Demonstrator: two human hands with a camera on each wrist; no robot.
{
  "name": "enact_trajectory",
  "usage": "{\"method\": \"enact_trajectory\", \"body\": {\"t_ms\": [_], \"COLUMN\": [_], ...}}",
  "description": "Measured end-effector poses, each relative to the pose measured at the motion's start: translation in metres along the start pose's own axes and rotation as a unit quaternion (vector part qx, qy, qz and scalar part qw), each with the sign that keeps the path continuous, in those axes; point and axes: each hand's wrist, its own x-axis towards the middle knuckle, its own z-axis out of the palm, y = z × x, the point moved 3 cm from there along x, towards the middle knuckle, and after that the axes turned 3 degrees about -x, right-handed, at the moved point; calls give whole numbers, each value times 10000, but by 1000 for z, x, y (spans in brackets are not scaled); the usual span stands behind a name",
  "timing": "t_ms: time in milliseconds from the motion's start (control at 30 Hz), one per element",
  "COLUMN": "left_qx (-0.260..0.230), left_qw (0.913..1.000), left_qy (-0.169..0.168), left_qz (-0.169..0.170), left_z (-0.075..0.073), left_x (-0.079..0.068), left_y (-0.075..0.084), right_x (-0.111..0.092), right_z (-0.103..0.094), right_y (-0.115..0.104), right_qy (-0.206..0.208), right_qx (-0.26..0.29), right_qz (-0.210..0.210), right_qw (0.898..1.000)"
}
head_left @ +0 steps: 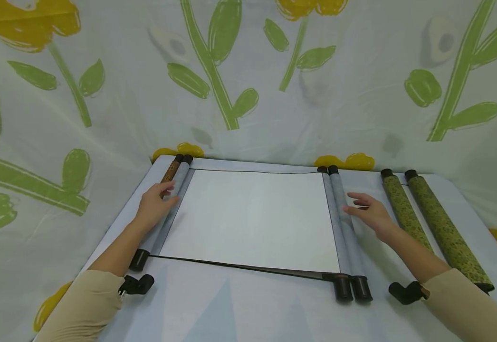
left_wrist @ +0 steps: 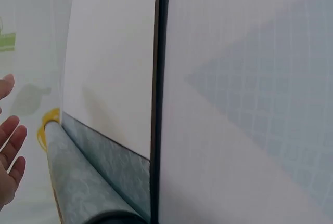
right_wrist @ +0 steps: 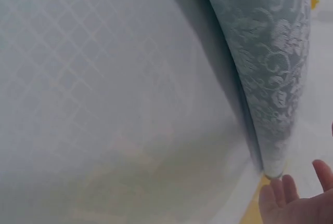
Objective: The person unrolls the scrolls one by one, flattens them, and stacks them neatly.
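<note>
A hanging scroll lies spread on the table, its blank white panel [head_left: 253,218] edged by grey-blue brocade. On the left is a grey roll [head_left: 150,240] with a dark end knob [head_left: 139,260]; on the right, a second grey brocade roll [head_left: 348,232] also ends in dark knobs. My left hand [head_left: 156,204] is over the left roll, fingers loosely bent and holding nothing. Just right of the right roll, my right hand [head_left: 370,213] hovers with relaxed, spread fingers. The right wrist view shows its fingertips near the far end of the brocade roll [right_wrist: 265,63].
Two green patterned rolls [head_left: 406,209] lie at the right, partly behind my right forearm. A brown patterned roll [head_left: 171,171] lies along the left grey roll. Behind the white table [head_left: 214,308] hangs a cloth [head_left: 137,95] printed with flowers and leaves.
</note>
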Motion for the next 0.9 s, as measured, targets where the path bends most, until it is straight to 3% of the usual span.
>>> {"method": "enact_trajectory", "body": {"t_ms": [233,533,700,900], "left_qx": [25,-576,-487,-606], "left_qw": [9996,9947,9915,9875], "left_qy": [-267,29,105,152], "left_qz": [102,852,1200,1449], "left_z": [7,16,23,34], "left_x": [-2,-9,-9,-8], "left_y": [27,73,92,109], "right_x": [-11,-21,-25,-31], "right_z": [-10,-35,-55,-68], "right_y": [-13,-16,-10,-1], "right_qy": [276,538,627,649], "right_qx": [-295,-83,-101,-313], "right_qz": [-416,-446,-435,-948], "right_qw": [9983,9975,9970,9929]}}
